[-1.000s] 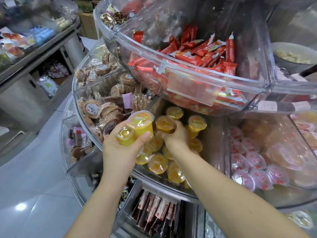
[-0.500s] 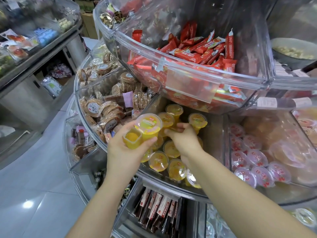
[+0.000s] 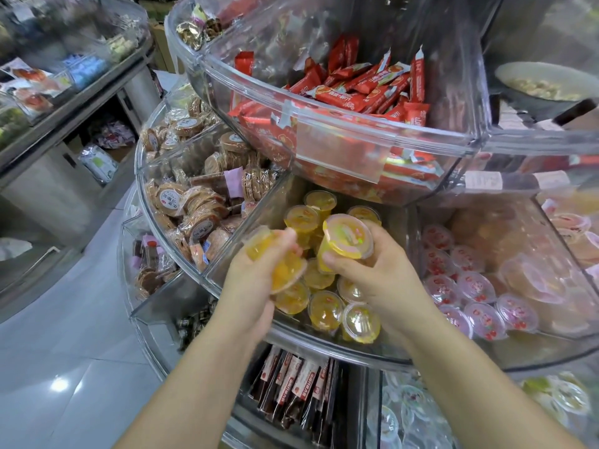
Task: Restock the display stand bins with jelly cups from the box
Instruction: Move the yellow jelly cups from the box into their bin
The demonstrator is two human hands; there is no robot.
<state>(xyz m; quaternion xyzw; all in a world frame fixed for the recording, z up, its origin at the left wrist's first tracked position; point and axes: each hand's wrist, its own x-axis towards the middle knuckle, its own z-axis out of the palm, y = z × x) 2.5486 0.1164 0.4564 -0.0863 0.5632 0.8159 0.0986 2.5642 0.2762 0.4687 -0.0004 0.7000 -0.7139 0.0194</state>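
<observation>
Left hand (image 3: 249, 280): curled round a small yellow plastic jelly cup (image 3: 285, 270), tilted, blurred.
Right hand (image 3: 376, 273): grips a larger yellow jelly cup with a pale foil lid (image 3: 346, 244).
Where: both above the clear curved plastic bin (image 3: 324, 343) of yellow cups.

Clear, glossy plastic everywhere: the stand's curved bin wall (image 3: 340, 346) just below the grip gleams like glass, and the yellow jelly cups (image 3: 325, 311) under both hands are see-through plastic with shiny film lids. Up above the grip, red bar wrappers (image 3: 356, 92) shine as slick foil-like film, while left of the grip the round biscuits (image 3: 201, 228) sit in crinkly clear wrap with matt paper labels. Down left, the floor (image 3: 64, 367) is smooth, polished tile catching a light.
</observation>
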